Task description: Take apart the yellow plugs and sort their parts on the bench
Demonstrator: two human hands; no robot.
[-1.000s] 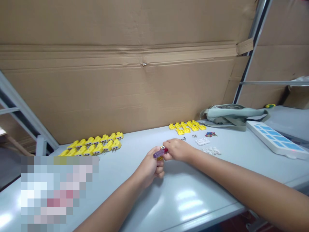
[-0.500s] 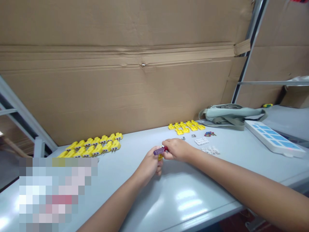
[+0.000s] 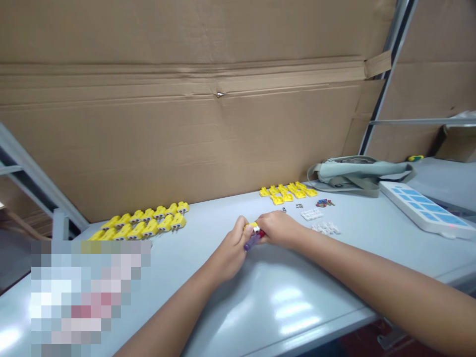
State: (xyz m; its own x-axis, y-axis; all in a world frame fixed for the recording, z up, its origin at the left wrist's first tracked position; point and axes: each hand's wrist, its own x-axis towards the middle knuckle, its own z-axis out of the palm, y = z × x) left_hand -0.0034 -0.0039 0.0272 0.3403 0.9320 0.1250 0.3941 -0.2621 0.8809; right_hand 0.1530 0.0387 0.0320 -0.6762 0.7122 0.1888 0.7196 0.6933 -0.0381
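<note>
My left hand (image 3: 231, 250) is closed around a yellow plug (image 3: 252, 225), whose yellow edge and a white part show between the hands. My right hand (image 3: 279, 229) is closed on a screwdriver (image 3: 253, 241) with a translucent purple and red handle. The handle slants down to the left, just below the plug. The screwdriver's tip and most of the plug are hidden by my fingers. Both hands meet above the middle of the grey table (image 3: 208, 218).
Two rows of yellow plugs (image 3: 150, 228) stand at the left. Behind my right hand lie yellow plug shells (image 3: 288, 197), small metal parts (image 3: 299, 206), coloured screws (image 3: 325, 203) and white pieces (image 3: 311, 214). A bag (image 3: 349, 171) and a white-and-blue organiser (image 3: 424, 208) are at the right.
The screwdriver handle has swung from above the hands to lower down, now slanting toward me. My left hand has turned the plug, so its yellow and white parts show more.
</note>
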